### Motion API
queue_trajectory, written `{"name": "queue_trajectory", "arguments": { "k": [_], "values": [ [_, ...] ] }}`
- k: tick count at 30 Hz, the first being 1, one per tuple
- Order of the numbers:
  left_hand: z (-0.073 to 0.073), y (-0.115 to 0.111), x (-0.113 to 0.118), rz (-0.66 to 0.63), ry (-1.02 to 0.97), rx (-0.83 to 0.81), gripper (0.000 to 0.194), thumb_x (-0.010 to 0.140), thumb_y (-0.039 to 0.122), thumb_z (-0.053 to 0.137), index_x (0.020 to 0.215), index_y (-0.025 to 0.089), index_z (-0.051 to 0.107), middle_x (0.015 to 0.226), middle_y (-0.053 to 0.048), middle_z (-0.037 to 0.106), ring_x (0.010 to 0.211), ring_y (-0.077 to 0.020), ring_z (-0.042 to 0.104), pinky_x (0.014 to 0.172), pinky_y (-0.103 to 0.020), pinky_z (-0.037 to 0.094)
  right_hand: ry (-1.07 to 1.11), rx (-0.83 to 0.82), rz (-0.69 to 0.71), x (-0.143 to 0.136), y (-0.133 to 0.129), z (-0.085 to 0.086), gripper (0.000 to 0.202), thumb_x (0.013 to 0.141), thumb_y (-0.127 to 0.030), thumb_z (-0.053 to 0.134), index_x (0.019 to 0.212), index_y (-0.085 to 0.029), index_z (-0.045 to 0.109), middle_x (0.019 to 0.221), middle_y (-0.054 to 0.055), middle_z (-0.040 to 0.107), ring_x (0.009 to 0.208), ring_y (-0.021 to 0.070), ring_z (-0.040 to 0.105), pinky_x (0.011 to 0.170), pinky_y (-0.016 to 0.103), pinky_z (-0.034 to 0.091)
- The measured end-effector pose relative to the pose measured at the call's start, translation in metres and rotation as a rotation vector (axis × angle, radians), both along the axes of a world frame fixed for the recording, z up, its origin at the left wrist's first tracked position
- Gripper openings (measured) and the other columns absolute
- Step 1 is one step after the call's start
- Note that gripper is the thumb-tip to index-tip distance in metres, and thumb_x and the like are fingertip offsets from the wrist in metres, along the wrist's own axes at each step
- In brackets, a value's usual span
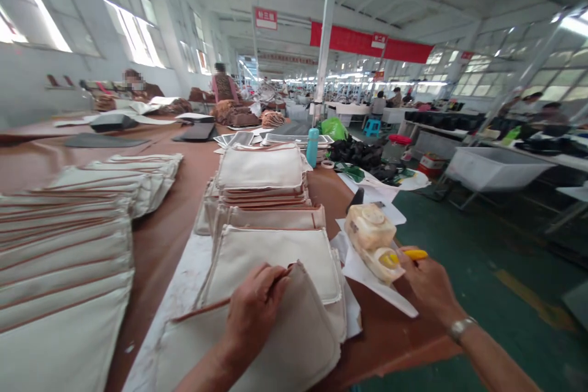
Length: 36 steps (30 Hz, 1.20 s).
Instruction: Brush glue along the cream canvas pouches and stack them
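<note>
My left hand [257, 306] is closed on the brown-trimmed upper edge of a cream stitched panel [298, 324], pinching it so a corner lifts. Under and behind that panel lies a stack of similar cream panels [275, 254]. To the right, my right hand [425, 282] grips a yellow-handled tool [416, 253], whose far end reaches into the mouth of a stained translucent plastic bottle [371, 226]. The tool's working tip is hidden inside. The bottle lies on white paper [362, 272] by the table's right edge.
Overlapping cream panels [68, 257] fan out at left on the brown table [156, 233]. Farther back are another panel stack [261, 168], a turquoise bottle [312, 147] and a black heap [358, 153]. A white bin [496, 168] stands across the aisle. Several people work in the background.
</note>
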<state>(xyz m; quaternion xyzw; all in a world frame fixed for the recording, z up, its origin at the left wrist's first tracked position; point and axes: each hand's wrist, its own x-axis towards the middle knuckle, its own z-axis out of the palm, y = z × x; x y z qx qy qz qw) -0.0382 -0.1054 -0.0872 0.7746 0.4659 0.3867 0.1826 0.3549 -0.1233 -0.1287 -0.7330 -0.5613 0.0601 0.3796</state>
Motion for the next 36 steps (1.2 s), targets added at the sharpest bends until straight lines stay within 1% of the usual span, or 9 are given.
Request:
{"name": "queue_trajectory", "arguments": {
  "k": [7,11,17,20,24,26,29,33,36],
  "values": [
    [0.021,-0.027,-0.002,-0.047,-0.11,0.035,0.018,0.097,0.03,0.052,0.095,0.021,0.067,0.081,-0.004,0.064,0.077,-0.0159,0.061,0.071,-0.025,0.049,-0.183,0.11,0.156,0.011,-0.034,-0.001,0.038,0.096,-0.055,0.046,0.105,-0.023,0.065,0.109,0.007,0.067,0.093,0.0273,0.065,0.085,0.037,0.049],
    [0.032,-0.038,-0.002,-0.063,-0.144,-0.062,0.021,0.096,0.032,0.053,0.09,0.021,0.069,0.079,-0.003,0.063,0.075,-0.0155,0.06,0.069,-0.024,0.047,-0.202,0.063,0.278,0.009,-0.055,-0.001,0.031,0.097,-0.052,0.049,0.109,-0.027,0.064,0.109,0.004,0.065,0.094,0.0246,0.065,0.084,0.034,0.051],
    [0.049,-0.05,-0.003,-0.081,-0.161,-0.207,0.029,0.096,0.038,0.052,0.082,0.021,0.071,0.074,-0.001,0.059,0.07,-0.0145,0.057,0.065,-0.024,0.042,-0.195,0.105,0.273,0.006,-0.069,0.004,0.031,0.097,-0.051,0.049,0.109,-0.029,0.065,0.109,0.003,0.066,0.095,0.0245,0.066,0.081,0.034,0.054],
    [0.052,-0.056,-0.004,-0.081,-0.17,-0.234,0.03,0.095,0.039,0.053,0.082,0.021,0.072,0.075,-0.001,0.059,0.071,-0.0148,0.056,0.065,-0.024,0.041,-0.177,0.13,0.186,-0.006,-0.08,0.023,0.034,0.095,-0.054,0.048,0.106,-0.028,0.067,0.104,0.004,0.069,0.086,0.0261,0.067,0.075,0.035,0.055],
    [0.055,-0.064,-0.003,-0.083,-0.173,-0.249,0.03,0.095,0.04,0.054,0.081,0.019,0.072,0.075,-0.001,0.058,0.071,-0.0151,0.056,0.065,-0.025,0.04,0.097,0.246,0.018,-0.043,-0.109,0.07,0.04,0.092,-0.058,0.055,0.104,-0.023,0.068,0.088,0.009,0.07,0.063,0.0247,0.066,0.056,0.032,0.056],
    [0.057,-0.069,0.0,-0.088,-0.17,-0.257,0.032,0.095,0.04,0.053,0.079,0.019,0.071,0.073,-0.001,0.057,0.071,-0.0149,0.055,0.065,-0.025,0.039,0.262,0.326,0.023,-0.069,-0.125,0.095,0.04,0.092,-0.058,0.059,0.104,-0.021,0.069,0.083,0.01,0.068,0.06,0.024,0.064,0.051,0.031,0.056],
    [0.059,-0.076,0.003,-0.095,-0.158,-0.268,0.034,0.096,0.041,0.053,0.078,0.018,0.07,0.072,-0.001,0.056,0.07,-0.0144,0.054,0.064,-0.024,0.037,0.432,0.452,0.162,-0.11,-0.143,0.122,0.033,0.093,-0.05,0.063,0.1,-0.018,0.068,0.075,0.007,0.064,0.054,0.0204,0.059,0.048,0.028,0.053],
    [0.062,-0.086,0.006,-0.109,-0.151,-0.26,0.032,0.096,0.039,0.053,0.078,0.019,0.071,0.072,0.0,0.057,0.07,-0.0139,0.055,0.065,-0.024,0.037,0.447,0.482,0.247,-0.158,-0.149,0.134,0.025,0.097,-0.043,0.061,0.096,-0.018,0.067,0.07,0.003,0.06,0.051,0.0157,0.055,0.044,0.023,0.046],
    [0.066,-0.093,0.006,-0.129,-0.136,-0.245,0.028,0.095,0.035,0.055,0.08,0.019,0.071,0.072,0.0,0.058,0.07,-0.0137,0.056,0.065,-0.024,0.036,0.377,0.462,0.284,-0.178,-0.146,0.136,0.025,0.1,-0.042,0.057,0.092,-0.02,0.065,0.069,0.001,0.058,0.052,0.0147,0.054,0.048,0.023,0.046]
  ]
}}
